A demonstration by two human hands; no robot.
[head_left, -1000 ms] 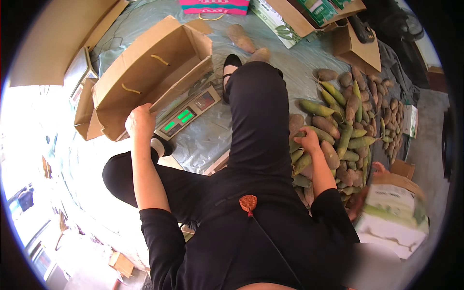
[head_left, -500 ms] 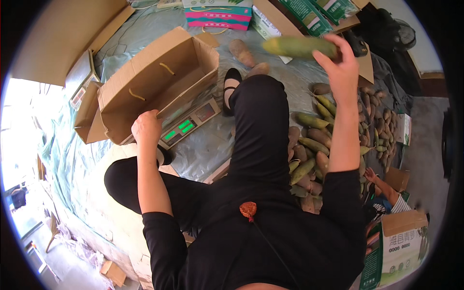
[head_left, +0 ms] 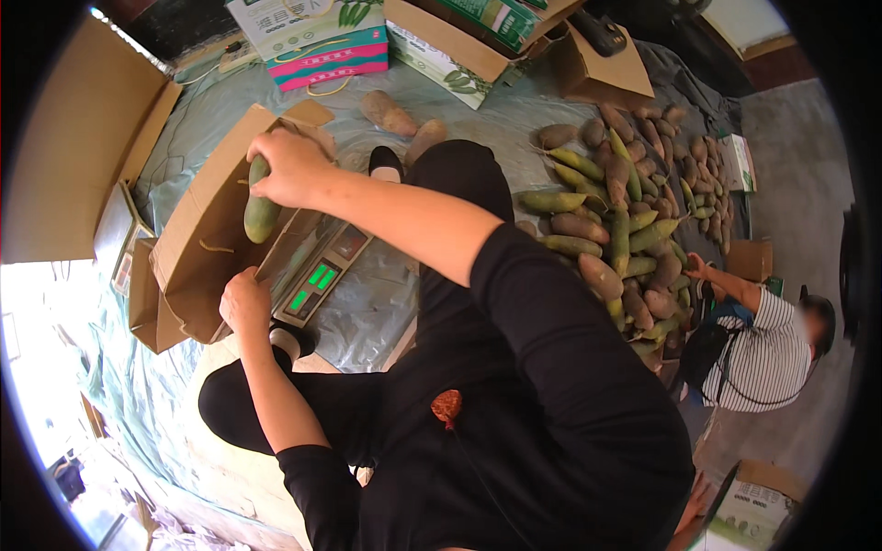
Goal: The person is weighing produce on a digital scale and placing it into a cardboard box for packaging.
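Note:
My right hand (head_left: 292, 168) reaches across my body and grips a long green fruit (head_left: 260, 208), holding it upright inside an open brown cardboard box (head_left: 197, 230). The box lies tilted on a digital scale (head_left: 319, 269) whose display glows green. My left hand (head_left: 243, 304) holds the near lower edge of that box. I sit on the floor in black clothes, with one leg stretched forward toward the scale.
A big heap of green and brownish fruits (head_left: 617, 209) lies on the plastic sheet at my right. Printed cartons (head_left: 312, 37) and open boxes (head_left: 602, 69) stand at the back. Flat cardboard (head_left: 69, 147) lies at left. A person in a striped shirt (head_left: 763, 344) crouches by the heap.
My right hand took a green fruit from the heap, lifted it high, then swung it left and lowered it into the box. My left hand stayed at the box edge.

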